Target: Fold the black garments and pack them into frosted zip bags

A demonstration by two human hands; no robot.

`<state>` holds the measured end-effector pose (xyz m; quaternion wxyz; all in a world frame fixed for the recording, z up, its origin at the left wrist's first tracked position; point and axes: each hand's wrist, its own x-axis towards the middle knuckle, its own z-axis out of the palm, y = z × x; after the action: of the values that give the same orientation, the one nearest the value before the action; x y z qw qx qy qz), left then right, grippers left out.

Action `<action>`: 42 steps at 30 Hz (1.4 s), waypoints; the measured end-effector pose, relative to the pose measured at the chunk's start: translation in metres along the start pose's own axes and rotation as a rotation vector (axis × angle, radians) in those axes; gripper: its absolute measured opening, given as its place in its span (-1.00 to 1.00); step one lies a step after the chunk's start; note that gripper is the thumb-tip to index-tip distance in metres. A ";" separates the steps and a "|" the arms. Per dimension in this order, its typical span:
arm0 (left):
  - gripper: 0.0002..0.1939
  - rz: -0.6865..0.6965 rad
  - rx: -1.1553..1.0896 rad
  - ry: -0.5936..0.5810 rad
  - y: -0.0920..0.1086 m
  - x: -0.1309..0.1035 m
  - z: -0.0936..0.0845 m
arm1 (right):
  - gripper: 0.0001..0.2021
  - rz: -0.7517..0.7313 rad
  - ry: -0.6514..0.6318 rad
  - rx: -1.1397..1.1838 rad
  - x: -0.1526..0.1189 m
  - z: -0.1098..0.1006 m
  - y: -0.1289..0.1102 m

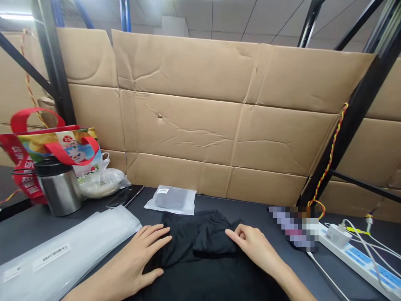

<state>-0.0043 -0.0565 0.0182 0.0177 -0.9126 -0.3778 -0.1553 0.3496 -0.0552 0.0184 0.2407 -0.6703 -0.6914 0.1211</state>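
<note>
A black cloth garment (216, 271) lies bunched and folded on the table in front of me; its exact kind is not clear. My left hand (142, 253) rests on its left edge with the fingers spread and the palm down. At the upper right corner of the cloth, my right hand (255, 246) has its fingers curled in and the thumb pressed against the index finger, gripping the fabric. Just beyond the garment is a small clear plastic packet (172, 200) with a dark flat item inside.
Plastic packaging with barcode labels (62, 251) covers the left side. Behind it stand a steel flask (59, 190), a carrier bag (67, 146) and a phone (125, 196). A power strip (354, 255) with white cables lies right. Cardboard (188, 117) walls the back.
</note>
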 end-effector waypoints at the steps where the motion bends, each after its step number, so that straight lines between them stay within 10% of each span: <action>1: -0.37 -0.024 -0.003 0.022 -0.001 -0.002 0.001 | -0.56 -0.014 0.001 0.034 0.000 0.004 -0.001; 16: -0.65 0.045 -0.276 -0.030 0.024 0.038 0.024 | -0.89 0.066 0.167 0.047 0.017 -0.014 0.018; 23: -0.75 0.069 -0.272 0.045 0.023 0.041 0.031 | -0.87 -0.181 0.324 -0.157 0.001 0.016 -0.058; 26: -0.81 0.060 -0.245 0.064 0.024 0.044 0.030 | -0.69 -0.485 0.141 -0.149 -0.016 0.041 -0.084; 33: -0.80 0.019 -0.297 0.098 0.030 0.052 0.031 | -0.17 -0.591 -0.150 -0.015 -0.013 0.036 -0.071; 42: -0.91 -0.322 -0.177 0.017 -0.025 0.012 -0.038 | -0.14 -0.606 -0.156 0.000 -0.003 0.057 -0.057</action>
<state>-0.0234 -0.0362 0.0557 -0.0845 -0.8370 -0.5036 -0.1964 0.2717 -0.0532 -0.0027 0.2118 -0.4225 -0.8761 0.0950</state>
